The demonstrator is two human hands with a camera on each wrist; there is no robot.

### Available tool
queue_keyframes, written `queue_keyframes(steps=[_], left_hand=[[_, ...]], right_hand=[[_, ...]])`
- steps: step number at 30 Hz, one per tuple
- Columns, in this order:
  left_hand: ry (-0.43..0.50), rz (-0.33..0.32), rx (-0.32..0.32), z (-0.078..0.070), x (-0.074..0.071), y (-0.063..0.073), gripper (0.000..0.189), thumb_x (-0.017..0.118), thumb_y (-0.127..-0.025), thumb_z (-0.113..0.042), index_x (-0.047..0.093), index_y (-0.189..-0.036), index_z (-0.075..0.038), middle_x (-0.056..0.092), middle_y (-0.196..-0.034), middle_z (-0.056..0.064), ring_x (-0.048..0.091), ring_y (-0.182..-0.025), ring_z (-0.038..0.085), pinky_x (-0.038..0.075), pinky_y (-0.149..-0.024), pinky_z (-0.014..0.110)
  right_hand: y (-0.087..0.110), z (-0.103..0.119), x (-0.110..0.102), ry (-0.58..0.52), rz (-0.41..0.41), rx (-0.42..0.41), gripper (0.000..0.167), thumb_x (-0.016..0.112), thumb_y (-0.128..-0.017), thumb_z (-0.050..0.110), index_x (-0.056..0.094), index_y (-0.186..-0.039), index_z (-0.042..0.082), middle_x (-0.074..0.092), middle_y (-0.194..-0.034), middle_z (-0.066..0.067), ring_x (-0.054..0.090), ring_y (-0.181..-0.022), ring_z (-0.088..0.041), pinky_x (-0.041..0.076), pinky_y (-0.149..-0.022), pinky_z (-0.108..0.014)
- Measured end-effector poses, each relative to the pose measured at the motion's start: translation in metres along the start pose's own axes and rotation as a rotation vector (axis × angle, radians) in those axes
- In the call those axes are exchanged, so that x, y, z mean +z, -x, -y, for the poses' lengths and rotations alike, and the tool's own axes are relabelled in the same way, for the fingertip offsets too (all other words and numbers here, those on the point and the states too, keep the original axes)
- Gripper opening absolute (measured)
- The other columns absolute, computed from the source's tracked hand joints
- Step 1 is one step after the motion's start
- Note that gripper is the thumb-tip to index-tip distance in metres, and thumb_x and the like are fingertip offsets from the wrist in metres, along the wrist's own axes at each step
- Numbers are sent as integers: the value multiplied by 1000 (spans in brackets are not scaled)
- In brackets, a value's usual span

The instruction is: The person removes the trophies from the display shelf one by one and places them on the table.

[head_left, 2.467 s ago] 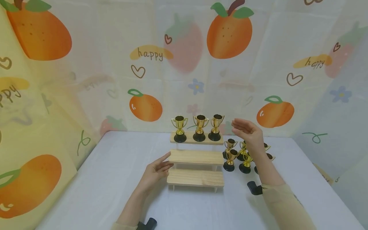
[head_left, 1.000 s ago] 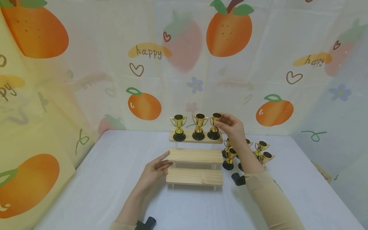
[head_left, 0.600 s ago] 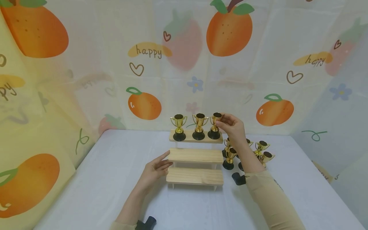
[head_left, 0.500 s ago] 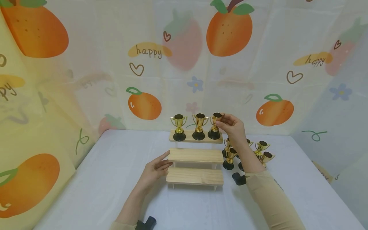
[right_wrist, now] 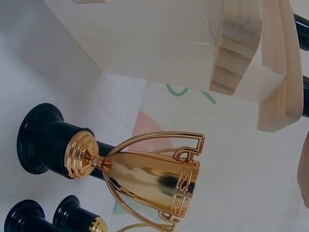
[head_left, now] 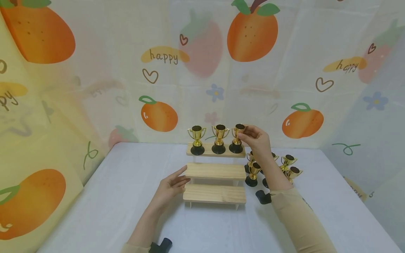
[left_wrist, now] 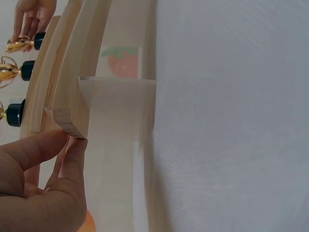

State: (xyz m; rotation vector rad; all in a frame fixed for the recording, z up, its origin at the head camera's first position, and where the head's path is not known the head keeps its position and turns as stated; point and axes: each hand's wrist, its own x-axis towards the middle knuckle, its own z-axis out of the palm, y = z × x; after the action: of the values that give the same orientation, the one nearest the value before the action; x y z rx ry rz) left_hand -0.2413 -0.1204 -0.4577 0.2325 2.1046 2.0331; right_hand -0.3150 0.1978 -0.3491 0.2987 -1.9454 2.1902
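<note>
A three-tier wooden display stand (head_left: 215, 171) stands on the white table. On its top tier are three small gold trophy cups with black bases: the left trophy (head_left: 197, 140), the middle trophy (head_left: 219, 149) and the right trophy (head_left: 236, 147). My right hand (head_left: 257, 142) pinches the right trophy by its cup, the thumb in front; the other fingers are partly hidden behind it. At the stand's left end, my left hand (head_left: 172, 186) steadies it. In the left wrist view, the thumb (left_wrist: 41, 147) and forefinger grip the end of a board (left_wrist: 72, 96).
Several more trophies (head_left: 252, 179) stand on the table right of the stand, partly hidden by my right forearm; one of these trophies (right_wrist: 152, 179) looms large in the right wrist view. A printed fruit-pattern cloth (head_left: 202, 105) hangs behind the table (head_left: 126, 182).
My right hand has come left from over the standing trophies and taken hold of the right trophy on the top tier, which has since shifted very slightly right. The left hand stays put.
</note>
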Motion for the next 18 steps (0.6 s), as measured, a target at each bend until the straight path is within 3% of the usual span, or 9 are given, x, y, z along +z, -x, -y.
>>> queue_keyframes(steps=[8, 18], left_hand=[[-8, -9, 1, 0, 1, 0, 67, 58, -92, 4, 42, -151, -23, 53, -140, 25, 53, -135, 37, 54, -99, 21], [-15, -16, -13, -2, 2, 0, 68, 57, -92, 6, 43, -150, -25, 53, -141, 24, 52, -136, 36, 54, -97, 18]], right_hand=[[3, 0, -4, 44, -32, 11, 18, 73, -88, 10, 65, -101, 19, 69, -86, 15, 66, -86, -2, 56, -84, -15], [11, 5, -9, 0, -47, -15, 19, 72, -88, 7, 68, -98, 22, 71, -86, 15, 66, -85, -1, 56, -82, -14]])
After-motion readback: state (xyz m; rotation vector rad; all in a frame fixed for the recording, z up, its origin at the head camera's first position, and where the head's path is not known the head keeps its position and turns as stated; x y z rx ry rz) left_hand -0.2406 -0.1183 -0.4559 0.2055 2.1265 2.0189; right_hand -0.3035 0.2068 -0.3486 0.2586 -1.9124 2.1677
